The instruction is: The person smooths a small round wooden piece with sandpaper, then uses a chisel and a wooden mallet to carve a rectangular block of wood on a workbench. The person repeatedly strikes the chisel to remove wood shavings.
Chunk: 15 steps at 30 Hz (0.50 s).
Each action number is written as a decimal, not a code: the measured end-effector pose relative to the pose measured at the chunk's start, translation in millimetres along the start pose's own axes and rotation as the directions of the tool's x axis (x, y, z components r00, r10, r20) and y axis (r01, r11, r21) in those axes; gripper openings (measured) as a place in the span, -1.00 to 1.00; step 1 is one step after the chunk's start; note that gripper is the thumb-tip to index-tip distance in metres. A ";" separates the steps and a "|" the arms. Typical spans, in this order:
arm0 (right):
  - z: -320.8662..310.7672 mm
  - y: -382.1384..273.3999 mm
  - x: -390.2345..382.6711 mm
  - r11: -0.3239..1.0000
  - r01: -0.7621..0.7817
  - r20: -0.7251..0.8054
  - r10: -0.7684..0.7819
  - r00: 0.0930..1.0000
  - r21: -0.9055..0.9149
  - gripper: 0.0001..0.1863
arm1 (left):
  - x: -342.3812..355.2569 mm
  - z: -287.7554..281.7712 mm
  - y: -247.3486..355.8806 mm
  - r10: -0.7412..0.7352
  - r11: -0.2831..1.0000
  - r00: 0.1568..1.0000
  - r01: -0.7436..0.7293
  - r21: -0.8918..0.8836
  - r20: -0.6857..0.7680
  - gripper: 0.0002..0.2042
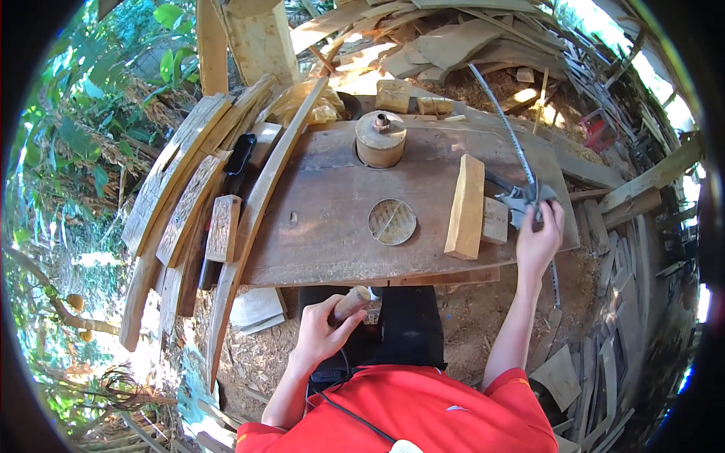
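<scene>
My left hand point(321, 328) is wrapped round a short, round wooden piece point(350, 303), like a tool handle, in front of the table's near edge. Any part of it below my fingers is hidden. Over the table's right side, my right hand point(541, 234) pinches a crumpled grey cloth point(522, 202). The cloth lies against a long, thin metallic strip point(501, 113) with fine marks or teeth along it. This strip slants down past my hand and shows again below the table edge. Left of the cloth, an angled wood block point(464, 208) stands beside a smaller block point(495, 220).
A brown wooden table point(325, 204) carries a round wooden drum point(381, 140) with a metal spindle and a round inset disc point(392, 221). Long curved boards point(260, 196) lean along the left, with a carved block point(223, 228) among them. Stacked planks point(468, 38) fill the back.
</scene>
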State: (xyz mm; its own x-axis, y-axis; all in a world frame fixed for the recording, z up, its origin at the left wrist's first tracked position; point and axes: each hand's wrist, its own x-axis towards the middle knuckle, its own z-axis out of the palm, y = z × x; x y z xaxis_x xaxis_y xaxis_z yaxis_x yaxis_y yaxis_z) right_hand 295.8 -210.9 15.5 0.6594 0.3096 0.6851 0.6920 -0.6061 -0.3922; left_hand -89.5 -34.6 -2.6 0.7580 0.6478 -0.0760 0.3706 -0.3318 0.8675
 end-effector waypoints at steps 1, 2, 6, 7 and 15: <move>1.3 -21.6 5.3 0.999 -0.035 0.092 0.036 0.995 -0.013 -0.60 | -2.0 -0.1 -0.6 0.021 1.000 0.999 -0.020 0.009 -0.025 -0.73; -0.6 -39.9 4.3 0.998 -0.051 0.082 0.048 0.995 0.035 -0.58 | -3.2 0.0 -0.7 0.045 0.999 0.998 -0.044 0.018 -0.046 -0.72; -10.7 -104.9 -19.1 0.969 0.037 0.045 -0.050 0.998 0.245 -0.59 | 0.1 -2.8 8.6 0.128 0.991 0.992 -0.127 0.050 -0.018 -0.69; -12.9 -116.3 -28.4 0.919 0.072 0.088 -0.115 0.990 0.387 -0.61 | 2.4 -1.7 10.4 0.155 0.987 0.988 -0.154 0.055 -0.016 -0.69; -21.7 -152.3 -104.1 0.634 -0.335 0.679 -0.432 0.594 0.697 -0.50 | 26.9 15.8 25.5 0.380 0.895 0.922 -0.387 0.220 0.077 -0.61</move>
State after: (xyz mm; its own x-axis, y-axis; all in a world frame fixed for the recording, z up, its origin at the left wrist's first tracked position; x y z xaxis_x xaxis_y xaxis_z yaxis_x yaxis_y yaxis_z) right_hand 115.4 -166.7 17.2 0.2918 0.9430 0.1598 0.4224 0.0228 -0.9061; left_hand -51.2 -36.4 9.7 0.8808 0.4186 0.2215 0.1567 -0.6990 0.6978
